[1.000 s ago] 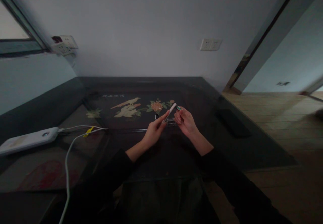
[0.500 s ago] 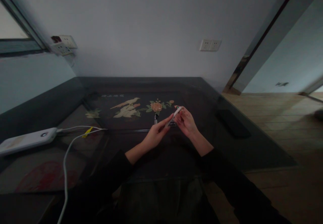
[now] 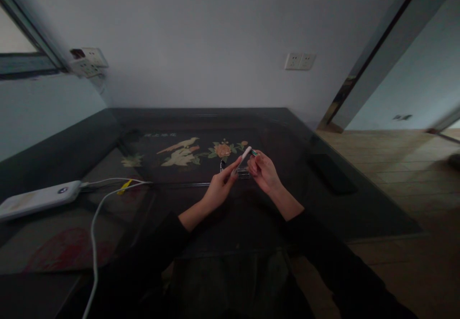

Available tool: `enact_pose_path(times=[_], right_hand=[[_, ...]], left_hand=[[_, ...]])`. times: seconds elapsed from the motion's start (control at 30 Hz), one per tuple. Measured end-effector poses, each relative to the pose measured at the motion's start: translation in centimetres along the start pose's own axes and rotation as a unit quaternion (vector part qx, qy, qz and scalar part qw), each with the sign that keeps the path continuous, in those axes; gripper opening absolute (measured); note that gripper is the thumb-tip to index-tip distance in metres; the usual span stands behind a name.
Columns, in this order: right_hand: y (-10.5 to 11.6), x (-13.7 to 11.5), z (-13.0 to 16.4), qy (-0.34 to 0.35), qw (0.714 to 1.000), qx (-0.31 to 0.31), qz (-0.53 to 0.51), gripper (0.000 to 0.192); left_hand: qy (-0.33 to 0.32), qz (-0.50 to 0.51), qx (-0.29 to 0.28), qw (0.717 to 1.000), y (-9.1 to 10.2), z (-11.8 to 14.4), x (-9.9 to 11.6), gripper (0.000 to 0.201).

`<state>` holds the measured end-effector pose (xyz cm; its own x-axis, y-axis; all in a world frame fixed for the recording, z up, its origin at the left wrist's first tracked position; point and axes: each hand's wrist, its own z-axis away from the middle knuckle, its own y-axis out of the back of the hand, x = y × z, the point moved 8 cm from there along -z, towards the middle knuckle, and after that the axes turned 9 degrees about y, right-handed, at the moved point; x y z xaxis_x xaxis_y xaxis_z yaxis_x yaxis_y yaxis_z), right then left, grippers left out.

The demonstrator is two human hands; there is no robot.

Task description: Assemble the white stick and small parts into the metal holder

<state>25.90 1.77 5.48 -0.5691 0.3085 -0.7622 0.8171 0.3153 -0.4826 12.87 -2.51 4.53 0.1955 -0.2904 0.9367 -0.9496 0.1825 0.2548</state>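
My left hand (image 3: 218, 188) is closed around a slim white stick-shaped object (image 3: 246, 153), which slants up to the right; its exact kind cannot be made out. Close beside its top end, my right hand (image 3: 265, 172) pinches a small dark object with a green stripe (image 3: 254, 153), too small to name. Whether the two pieces touch is unclear. Behind the hands, a small clear, shiny item (image 3: 243, 173) lies on the dark table (image 3: 251, 223), partly covered by the fingers. A small black-and-silver piece (image 3: 222, 165) sits by my left fingertips.
On the left lies a white power bank (image 3: 41, 199) with a white cable (image 3: 94, 242) running toward me and a yellow tag (image 3: 124, 187) on it. A flat black object (image 3: 332, 174) rests at the right. Sockets (image 3: 300, 61) are set in the wall behind the table.
The white object has tipped more upright in my left hand. My right fingers have come off its top end and now show the green-striped piece beside it.
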Motion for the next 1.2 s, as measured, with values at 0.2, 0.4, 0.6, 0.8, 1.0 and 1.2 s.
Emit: enact_pose_path(times=[0.2,0.4,0.6,0.8,1.0,1.2], right_hand=[[0.5,0.4,0.0,-0.010,1.000,0.014,-0.004,0.040],[0.2,-0.2,-0.1,0.004,1.000,0.014,0.003,0.044],[-0.5,-0.3,-0.2,-0.003,1.000,-0.008,0.007,0.042],[-0.9,1.5,0.5,-0.089,0.995,-0.029,0.041,0.048],[-1.3,3.2,1.5,-0.166,0.980,-0.072,0.082,0.048],[-1.3,3.8,2.1,-0.209,0.967,-0.090,0.115,0.049]], left_hand=[[-0.009,0.008,-0.044,0.999,-1.1,0.6,0.5,0.052],[-0.010,0.036,-0.057,0.998,-0.7,0.4,0.9,0.051],[0.025,0.039,0.002,0.999,1.0,-0.4,0.6,0.064],[0.056,-0.043,0.090,0.993,3.2,-0.9,0.4,0.042],[-0.011,-0.122,0.086,0.989,3.1,-0.7,1.9,0.030],[-0.062,-0.184,0.077,0.978,2.7,-0.6,1.8,0.028]])
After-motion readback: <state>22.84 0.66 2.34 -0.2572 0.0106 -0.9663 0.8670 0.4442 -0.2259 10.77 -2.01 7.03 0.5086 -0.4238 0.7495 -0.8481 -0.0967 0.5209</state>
